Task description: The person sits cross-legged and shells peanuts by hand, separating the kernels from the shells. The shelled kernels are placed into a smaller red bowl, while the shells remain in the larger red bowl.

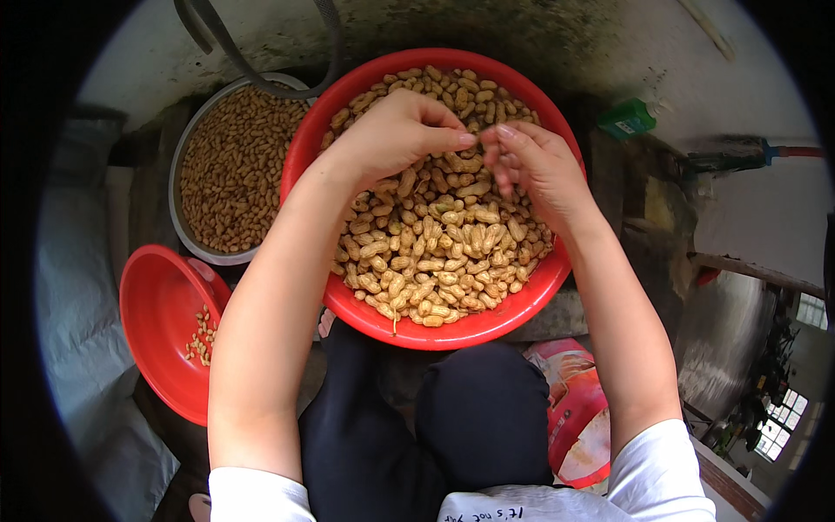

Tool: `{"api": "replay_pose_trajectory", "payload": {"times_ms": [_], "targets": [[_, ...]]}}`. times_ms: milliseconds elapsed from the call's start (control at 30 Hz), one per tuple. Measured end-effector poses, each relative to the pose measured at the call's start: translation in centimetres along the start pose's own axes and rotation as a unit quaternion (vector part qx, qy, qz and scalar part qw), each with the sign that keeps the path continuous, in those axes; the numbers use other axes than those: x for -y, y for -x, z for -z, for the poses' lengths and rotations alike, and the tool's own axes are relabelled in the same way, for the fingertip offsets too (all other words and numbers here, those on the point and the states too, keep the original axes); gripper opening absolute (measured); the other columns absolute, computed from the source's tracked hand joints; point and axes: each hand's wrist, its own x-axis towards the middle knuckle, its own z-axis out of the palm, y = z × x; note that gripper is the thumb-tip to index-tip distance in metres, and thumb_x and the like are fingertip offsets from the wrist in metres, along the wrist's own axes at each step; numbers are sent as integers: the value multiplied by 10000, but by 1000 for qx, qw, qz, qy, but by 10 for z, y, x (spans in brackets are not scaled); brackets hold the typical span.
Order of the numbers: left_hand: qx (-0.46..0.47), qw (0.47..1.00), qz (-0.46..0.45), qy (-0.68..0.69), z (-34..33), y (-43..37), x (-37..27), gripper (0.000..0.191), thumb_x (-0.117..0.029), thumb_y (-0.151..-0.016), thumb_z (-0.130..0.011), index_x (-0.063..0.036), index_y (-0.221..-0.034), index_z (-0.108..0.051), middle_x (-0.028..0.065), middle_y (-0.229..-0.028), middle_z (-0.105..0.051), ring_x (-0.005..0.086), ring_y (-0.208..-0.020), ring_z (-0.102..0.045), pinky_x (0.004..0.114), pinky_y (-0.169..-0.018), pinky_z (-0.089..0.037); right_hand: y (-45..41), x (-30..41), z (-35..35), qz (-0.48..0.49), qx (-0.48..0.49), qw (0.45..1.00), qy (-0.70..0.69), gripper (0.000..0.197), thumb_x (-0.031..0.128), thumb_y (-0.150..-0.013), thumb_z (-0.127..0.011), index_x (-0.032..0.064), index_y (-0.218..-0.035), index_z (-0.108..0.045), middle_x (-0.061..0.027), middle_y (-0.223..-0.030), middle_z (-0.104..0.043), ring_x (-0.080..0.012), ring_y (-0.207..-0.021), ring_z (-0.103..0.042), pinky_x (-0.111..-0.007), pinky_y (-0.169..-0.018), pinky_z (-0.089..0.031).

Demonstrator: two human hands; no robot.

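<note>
A large red plastic basin (pixel 450 336) full of unshelled peanuts (pixel 456 241) stands in front of my knees. Over its far half my left hand (pixel 408 134) has its thumb and forefinger pinched together, the tips near the basin's middle. My right hand (pixel 531 160) is close beside it, thumb and fingers bent, slightly blurred. Between the fingertips there may be something small, but I cannot tell what. Both hands are above the peanuts. A smaller red plastic basin (pixel 156 333) at the left holds several small pale pieces that look like peanuts, partly hidden by my left forearm.
A round metal basin (pixel 177 196) of smaller peanuts stands left of the large one, with a grey hose (pixel 251 68) bent over its rim. A green plastic container (pixel 626 119) lies at the right by the wall. A red and pink printed bag (pixel 574 417) is beside my knee.
</note>
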Motion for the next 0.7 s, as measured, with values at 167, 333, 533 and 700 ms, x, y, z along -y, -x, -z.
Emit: {"api": "replay_pose_trajectory", "payload": {"times_ms": [167, 333, 533, 700], "targets": [[-47, 976, 38, 207, -15, -2, -17, 292, -260, -892, -607, 12, -983, -660, -59, -664, -520, 30, -549, -435, 188, -460, -302, -5, 1, -4, 129, -61, 988, -57, 162, 138, -899, -581, -7, -972, -590, -73, -839, -634, -119, -685, -599, -249, -591, -497], [-102, 974, 46, 197, 4, -11, -8, 258, -216, -906, -545, -7, -999, -663, -54, -706, -519, 48, -555, -478, 200, -473, -345, -3, 3, 49, 122, 23, 967, -221, 212, 208, -841, -536, 56, -979, -592, -92, -919, -611, -187, -784, -567, -277, -622, -443], [-162, 984, 68, -36, -7, -35, -2, 256, -217, -879, -571, -45, -1040, -671, 24, -829, -621, 113, -684, -562, 268, -609, -444, -28, -1, 7, 85, -85, 938, 326, 316, 246, -818, -628, -43, -946, -633, -71, -833, -644, -140, -714, -566, -258, -672, -453], [35, 980, 46, -190, -3, -27, -6, 338, -232, -846, -641, -51, -1132, -641, 123, -1067, -662, 208, -922, -622, 323, -803, -483, -36, -14, 8, 111, -9, 837, 536, 279, 227, -879, -558, -27, -968, -633, -69, -770, -632, -106, -684, -562, -263, -637, -451]]}}
